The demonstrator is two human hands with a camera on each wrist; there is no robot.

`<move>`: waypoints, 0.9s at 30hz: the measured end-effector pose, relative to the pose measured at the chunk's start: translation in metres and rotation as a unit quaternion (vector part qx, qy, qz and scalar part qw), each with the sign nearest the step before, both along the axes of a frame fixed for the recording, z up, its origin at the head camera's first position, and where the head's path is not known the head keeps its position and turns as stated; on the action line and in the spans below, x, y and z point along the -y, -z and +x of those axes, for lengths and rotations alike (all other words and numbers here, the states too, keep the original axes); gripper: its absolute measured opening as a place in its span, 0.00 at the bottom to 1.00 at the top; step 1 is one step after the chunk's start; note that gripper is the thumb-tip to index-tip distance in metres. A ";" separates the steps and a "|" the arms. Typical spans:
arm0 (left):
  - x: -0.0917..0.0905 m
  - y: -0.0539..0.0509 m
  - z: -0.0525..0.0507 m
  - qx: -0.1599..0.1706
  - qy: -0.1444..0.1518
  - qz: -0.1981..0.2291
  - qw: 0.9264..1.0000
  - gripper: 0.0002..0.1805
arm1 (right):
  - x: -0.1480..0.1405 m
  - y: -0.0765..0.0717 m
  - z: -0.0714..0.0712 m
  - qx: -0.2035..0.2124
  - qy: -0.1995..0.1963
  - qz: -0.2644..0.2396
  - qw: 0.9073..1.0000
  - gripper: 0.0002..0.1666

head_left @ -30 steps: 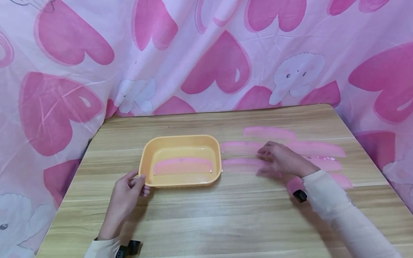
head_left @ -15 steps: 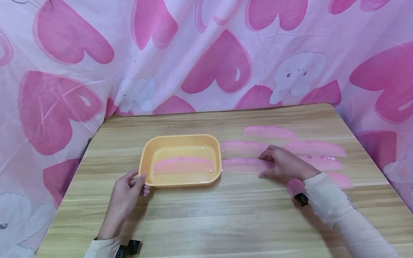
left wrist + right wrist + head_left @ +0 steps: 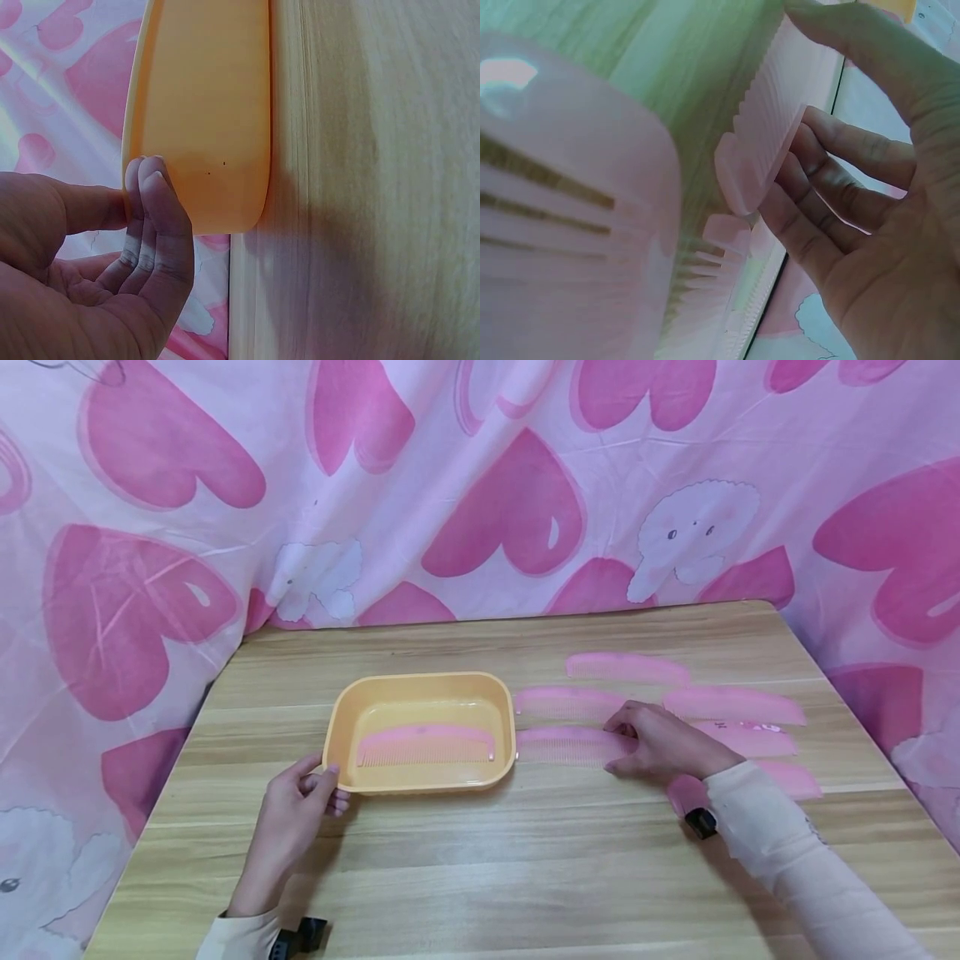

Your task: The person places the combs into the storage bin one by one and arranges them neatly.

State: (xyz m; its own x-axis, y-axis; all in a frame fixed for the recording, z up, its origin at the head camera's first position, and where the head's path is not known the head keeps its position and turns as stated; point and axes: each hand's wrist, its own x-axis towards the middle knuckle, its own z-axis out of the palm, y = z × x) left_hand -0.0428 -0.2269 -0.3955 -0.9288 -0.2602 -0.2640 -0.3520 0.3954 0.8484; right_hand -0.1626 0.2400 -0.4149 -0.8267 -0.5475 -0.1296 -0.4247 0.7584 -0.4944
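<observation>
My left hand pinches the near left corner of a yellow plastic tray, thumb on the rim and fingers against the outer wall. Inside the tray lies one pink comb, teeth toward me. Right of the tray, my right hand grips the right end of another pink comb, which lies flat with its left end close to the tray. In the right wrist view, the thumb is at this comb's toothed edge and the fingers are along its back. The hand hides that comb's right end in the head view.
More pink combs lie around the right hand: one just behind, one farther back, and several to the right, including a comb and a printed comb. My right forearm partly covers the nearest ones. A heart-patterned cloth hangs behind the wooden table.
My right hand's fingers have drawn back from the rear comb and closed in on the nearer comb's end. The left hand and tray have stayed in place.
</observation>
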 end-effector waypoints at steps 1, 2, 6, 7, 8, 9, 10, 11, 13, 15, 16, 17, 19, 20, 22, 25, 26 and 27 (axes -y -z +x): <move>0.000 0.000 0.000 0.001 0.000 0.000 1.000 0.29 | 0.000 0.000 0.000 0.000 0.000 0.000 1.000 0.31; 0.000 0.000 0.000 0.002 -0.001 0.000 1.000 0.29 | 0.000 0.000 -0.001 -0.001 -0.001 0.000 1.000 0.31; 0.000 0.000 0.000 -0.001 -0.002 0.004 1.000 0.28 | 0.000 0.001 -0.001 -0.006 -0.004 -0.001 1.000 0.32; 0.000 0.000 0.001 -0.001 -0.002 0.005 1.000 0.28 | 0.000 0.001 -0.001 -0.006 -0.004 -0.002 1.000 0.32; 0.000 -0.001 0.001 -0.001 -0.001 0.005 1.000 0.29 | 0.000 0.001 -0.001 -0.007 -0.005 -0.002 1.000 0.32; 0.000 -0.001 0.001 -0.001 -0.001 0.006 1.000 0.29 | 0.000 0.002 0.000 -0.008 -0.003 -0.002 1.000 0.32; 0.000 -0.001 0.001 0.000 -0.001 0.006 1.000 0.29 | -0.001 0.002 0.000 -0.007 -0.002 -0.001 1.000 0.32; 0.000 -0.001 0.001 0.000 -0.001 0.007 1.000 0.29 | -0.001 0.002 0.000 -0.007 -0.001 -0.001 1.000 0.32; 0.000 -0.001 0.002 0.001 -0.001 0.008 1.000 0.29 | -0.002 0.002 0.000 -0.008 -0.001 -0.002 1.000 0.32; 0.000 -0.001 0.002 -0.001 -0.001 0.010 1.000 0.29 | -0.002 0.002 0.001 -0.009 0.002 -0.001 1.000 0.33; 0.000 -0.001 0.002 -0.002 -0.002 0.010 1.000 0.29 | -0.002 0.001 0.001 -0.009 0.002 0.000 1.000 0.33; 0.000 -0.001 0.002 -0.002 -0.002 0.010 1.000 0.29 | -0.002 0.001 0.001 -0.012 0.004 0.001 1.000 0.33; 0.000 -0.001 0.001 -0.001 -0.004 0.010 1.000 0.29 | -0.003 0.000 0.001 -0.015 0.009 0.003 1.000 0.33; 0.000 -0.001 0.001 0.000 -0.004 0.010 1.000 0.29 | -0.003 -0.001 0.001 -0.016 0.010 0.005 1.000 0.33; -0.001 -0.002 0.001 0.004 -0.007 0.009 1.000 0.29 | -0.003 -0.003 0.001 -0.022 0.010 0.007 1.000 0.32; -0.001 -0.002 0.000 0.008 -0.009 0.010 1.000 0.29 | -0.003 -0.006 0.000 -0.020 0.015 0.004 1.000 0.31; -0.001 -0.002 0.001 0.008 -0.009 0.011 1.000 0.29 | -0.004 -0.007 0.000 -0.020 0.015 0.002 1.000 0.31; -0.001 -0.003 0.001 0.010 -0.010 0.011 1.000 0.29 | -0.004 -0.008 0.000 -0.021 0.016 -0.001 1.000 0.31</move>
State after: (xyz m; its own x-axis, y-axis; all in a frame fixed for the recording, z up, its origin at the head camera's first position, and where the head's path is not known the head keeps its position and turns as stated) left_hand -0.0422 -0.2257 -0.3928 -0.9183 -0.2721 -0.2874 -0.3756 0.3701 0.8497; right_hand -0.1627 0.2437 -0.4068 -0.8481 -0.5217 -0.0929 -0.4218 0.7707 -0.4775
